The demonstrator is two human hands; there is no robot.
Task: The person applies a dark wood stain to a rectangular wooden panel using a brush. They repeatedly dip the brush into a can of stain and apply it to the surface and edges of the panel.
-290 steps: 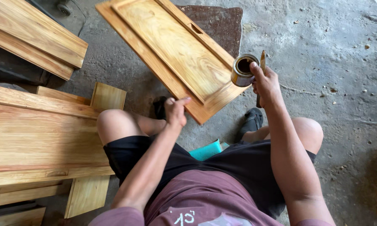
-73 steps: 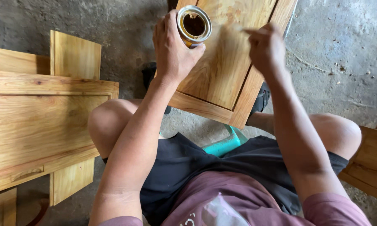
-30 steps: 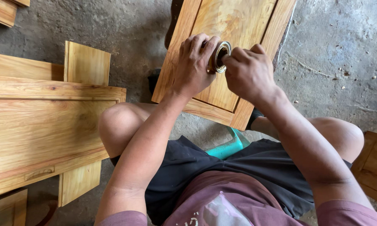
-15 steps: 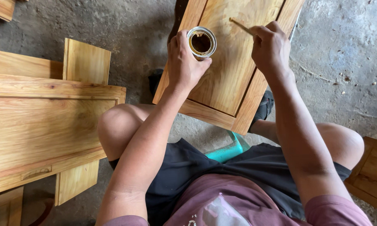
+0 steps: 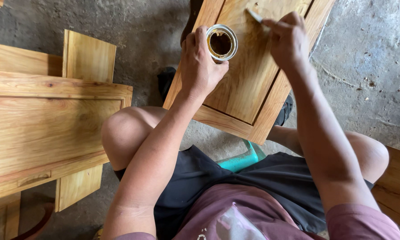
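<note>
A small round metal tin, open-topped with dark brown contents and a silvery rim, sits in the left hand above a wooden panel. No labels, signs or screens show.

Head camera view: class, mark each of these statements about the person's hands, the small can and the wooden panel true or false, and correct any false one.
1. The left hand holds a small open can with dark liquid in it. True.
2. The right hand is empty. False: it grips a thin brush whose tip rests on the wooden panel.
3. The wooden panel lies on a workbench. False: it lies low on the concrete floor in front of the person's knees.
4. More light wooden panels lie on the person's left. True.
5. The can has its lid on. False: its top is open.
</note>
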